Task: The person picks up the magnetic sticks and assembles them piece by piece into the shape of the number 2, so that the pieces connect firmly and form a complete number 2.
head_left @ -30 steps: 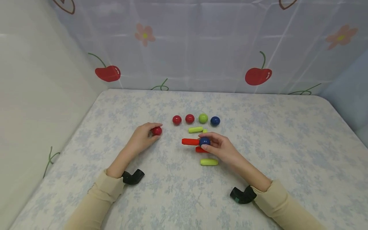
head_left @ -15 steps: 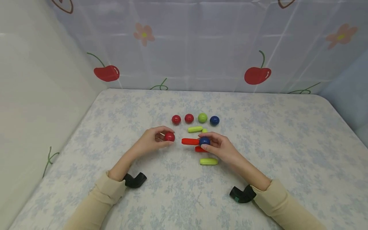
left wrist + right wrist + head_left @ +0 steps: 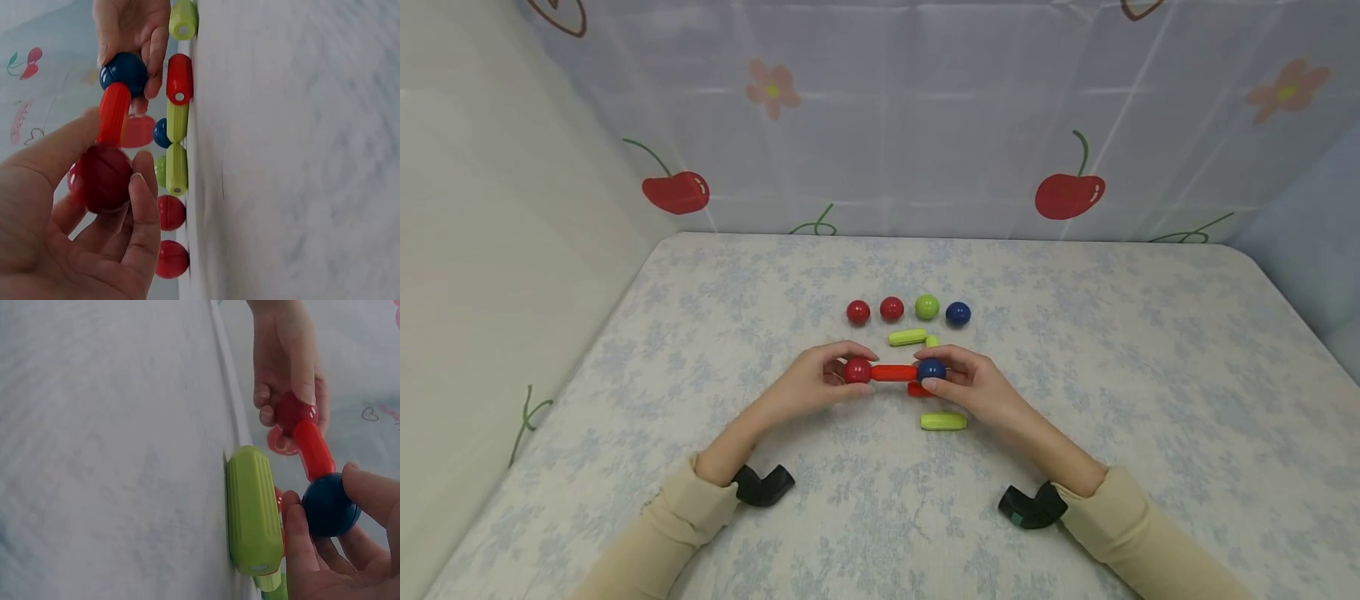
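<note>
head | lower red rod (image 3: pixel 917 389): part-hidden behind right fingers (image 3: pixel 945 389) | right sleeve (image 3: pixel 1157 533): cut off below

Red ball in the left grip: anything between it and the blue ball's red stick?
Nothing visible: the red ball seems to touch the end of the red stick. The other red stick lies on the table, out of line.

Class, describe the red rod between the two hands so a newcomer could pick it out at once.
Above the blue-patterned table, the left hand holds a red ball and, facing it, the right hand holds a blue ball. The red rod bridges those balls. Unlike the other red rod, lying on the table, this one is raised, a ball at each end.
</note>
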Action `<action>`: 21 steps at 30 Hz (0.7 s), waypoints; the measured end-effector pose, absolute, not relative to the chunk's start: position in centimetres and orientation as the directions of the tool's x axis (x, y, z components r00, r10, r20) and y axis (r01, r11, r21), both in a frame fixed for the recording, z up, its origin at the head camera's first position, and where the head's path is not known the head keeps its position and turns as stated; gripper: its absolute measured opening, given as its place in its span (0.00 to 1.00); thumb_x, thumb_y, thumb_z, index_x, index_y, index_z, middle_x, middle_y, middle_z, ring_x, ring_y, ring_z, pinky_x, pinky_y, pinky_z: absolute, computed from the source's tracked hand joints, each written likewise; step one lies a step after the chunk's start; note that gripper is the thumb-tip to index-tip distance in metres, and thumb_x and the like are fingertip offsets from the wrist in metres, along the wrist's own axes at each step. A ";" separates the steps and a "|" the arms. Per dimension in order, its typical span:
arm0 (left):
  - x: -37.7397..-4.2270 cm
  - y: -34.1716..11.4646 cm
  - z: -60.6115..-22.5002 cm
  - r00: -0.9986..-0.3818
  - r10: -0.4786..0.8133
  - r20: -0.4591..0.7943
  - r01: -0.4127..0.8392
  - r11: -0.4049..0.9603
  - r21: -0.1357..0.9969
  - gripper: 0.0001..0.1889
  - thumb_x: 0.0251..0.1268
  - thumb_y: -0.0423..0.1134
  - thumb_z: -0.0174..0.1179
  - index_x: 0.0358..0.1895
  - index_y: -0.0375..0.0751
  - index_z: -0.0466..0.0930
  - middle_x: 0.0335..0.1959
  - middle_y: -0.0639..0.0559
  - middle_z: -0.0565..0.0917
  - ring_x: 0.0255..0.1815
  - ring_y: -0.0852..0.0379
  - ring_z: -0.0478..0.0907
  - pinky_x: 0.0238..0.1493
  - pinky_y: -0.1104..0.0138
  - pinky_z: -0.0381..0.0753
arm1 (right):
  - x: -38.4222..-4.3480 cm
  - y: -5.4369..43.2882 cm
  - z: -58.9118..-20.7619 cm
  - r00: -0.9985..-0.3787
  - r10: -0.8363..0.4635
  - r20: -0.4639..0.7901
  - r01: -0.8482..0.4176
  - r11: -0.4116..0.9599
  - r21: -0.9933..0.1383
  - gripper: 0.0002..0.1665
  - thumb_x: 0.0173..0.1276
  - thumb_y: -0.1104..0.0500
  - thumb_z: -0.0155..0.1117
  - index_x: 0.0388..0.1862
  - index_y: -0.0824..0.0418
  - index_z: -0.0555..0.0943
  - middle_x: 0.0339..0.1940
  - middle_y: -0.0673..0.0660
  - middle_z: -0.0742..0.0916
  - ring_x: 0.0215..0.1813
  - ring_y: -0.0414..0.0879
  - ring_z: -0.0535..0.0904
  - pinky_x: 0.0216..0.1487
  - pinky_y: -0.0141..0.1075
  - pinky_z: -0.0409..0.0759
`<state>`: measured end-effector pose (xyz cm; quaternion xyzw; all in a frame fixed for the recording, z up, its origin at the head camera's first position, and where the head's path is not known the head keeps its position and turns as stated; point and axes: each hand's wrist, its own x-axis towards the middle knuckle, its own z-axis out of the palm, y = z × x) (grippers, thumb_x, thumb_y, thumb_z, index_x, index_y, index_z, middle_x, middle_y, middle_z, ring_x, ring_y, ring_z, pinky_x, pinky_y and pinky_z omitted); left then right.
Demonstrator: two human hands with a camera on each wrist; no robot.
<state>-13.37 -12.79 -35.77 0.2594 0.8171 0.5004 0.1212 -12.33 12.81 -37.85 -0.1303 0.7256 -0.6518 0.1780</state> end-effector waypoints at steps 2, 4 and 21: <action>-13.2 -12.5 -36.0 -0.829 0.554 0.075 0.313 0.349 0.883 0.18 0.56 0.33 0.67 0.51 0.36 0.78 0.44 0.48 0.80 0.36 0.55 0.76 0.38 0.63 0.77 | -12.2 12.7 -37.8 -0.896 -0.436 -0.080 0.034 0.114 -0.993 0.23 0.67 0.65 0.60 0.60 0.70 0.71 0.56 0.63 0.77 0.51 0.51 0.78 0.48 0.35 0.76; -13.4 -12.3 -37.0 -0.828 0.554 0.089 0.317 0.330 0.889 0.17 0.57 0.35 0.67 0.51 0.39 0.79 0.44 0.50 0.80 0.39 0.56 0.75 0.40 0.64 0.77 | -12.1 12.4 -37.7 -0.889 -0.453 -0.070 0.027 0.103 -0.994 0.23 0.67 0.65 0.60 0.60 0.70 0.71 0.55 0.63 0.78 0.50 0.52 0.78 0.47 0.35 0.76; -13.4 -12.4 -37.8 -0.872 0.485 0.070 0.255 0.329 0.909 0.14 0.56 0.37 0.67 0.48 0.41 0.84 0.43 0.52 0.82 0.38 0.55 0.74 0.35 0.66 0.75 | -12.4 12.9 -37.9 -0.930 -0.362 0.066 -0.202 0.351 -0.914 0.16 0.66 0.66 0.61 0.53 0.68 0.78 0.49 0.60 0.83 0.51 0.50 0.79 0.49 0.37 0.76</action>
